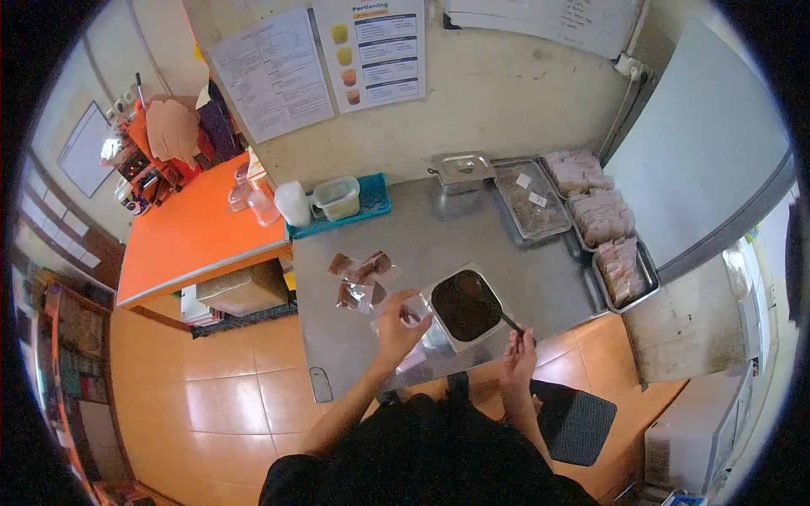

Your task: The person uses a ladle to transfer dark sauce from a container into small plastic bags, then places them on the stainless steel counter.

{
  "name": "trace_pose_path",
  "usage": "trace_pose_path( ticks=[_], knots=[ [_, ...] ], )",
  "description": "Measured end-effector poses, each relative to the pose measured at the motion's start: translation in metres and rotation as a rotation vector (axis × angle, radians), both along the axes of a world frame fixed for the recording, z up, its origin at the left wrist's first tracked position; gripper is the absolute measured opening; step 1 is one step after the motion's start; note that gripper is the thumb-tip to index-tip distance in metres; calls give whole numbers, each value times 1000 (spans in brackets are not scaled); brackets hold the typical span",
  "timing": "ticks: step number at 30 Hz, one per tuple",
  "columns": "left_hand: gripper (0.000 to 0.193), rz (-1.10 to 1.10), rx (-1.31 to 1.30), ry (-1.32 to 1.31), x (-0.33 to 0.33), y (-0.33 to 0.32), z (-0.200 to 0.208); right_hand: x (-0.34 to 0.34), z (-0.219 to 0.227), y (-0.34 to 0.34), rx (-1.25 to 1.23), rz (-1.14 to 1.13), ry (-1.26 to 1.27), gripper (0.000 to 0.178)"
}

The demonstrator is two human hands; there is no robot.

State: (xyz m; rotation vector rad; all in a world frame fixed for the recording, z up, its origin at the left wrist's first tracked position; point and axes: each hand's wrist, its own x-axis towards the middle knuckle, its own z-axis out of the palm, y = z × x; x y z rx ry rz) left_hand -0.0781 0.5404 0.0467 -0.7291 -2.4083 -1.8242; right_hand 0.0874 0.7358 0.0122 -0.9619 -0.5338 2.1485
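My left hand (400,329) is closed at the left rim of a square metal pan, its fingers pinching a small clear plastic bag (413,316). Dark brown, sauce-like contents fill the metal pan (491,336). My right hand (518,361) grips a dark-handled utensil (511,323) that slants into the pan's right side; its working end is hidden in the contents. Beyond my left hand lie several small clear packets (361,295) with brown filling. More clear plastic (412,361) lies below that hand, near the table's front edge.
On the steel table (447,232) stand a lidded metal container (464,167), a covered tray (534,207) and trays of packed bags (601,215) at the right. A teal tray (371,202) holds plastic tubs at the back left. An orange table (198,228) adjoins; a black stool (578,424) stands lower right.
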Motion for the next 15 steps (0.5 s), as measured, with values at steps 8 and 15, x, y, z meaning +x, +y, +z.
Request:
trace_pose_path(
  ticks=[8, 15],
  knots=[
    [54, 6, 35, 119, -17, 31, 22, 5, 59, 0, 165, -3, 57, 28],
    [61, -51, 38, 104, -12, 45, 13, 17, 29, -3, 200, -12, -92, 30]
  ],
)
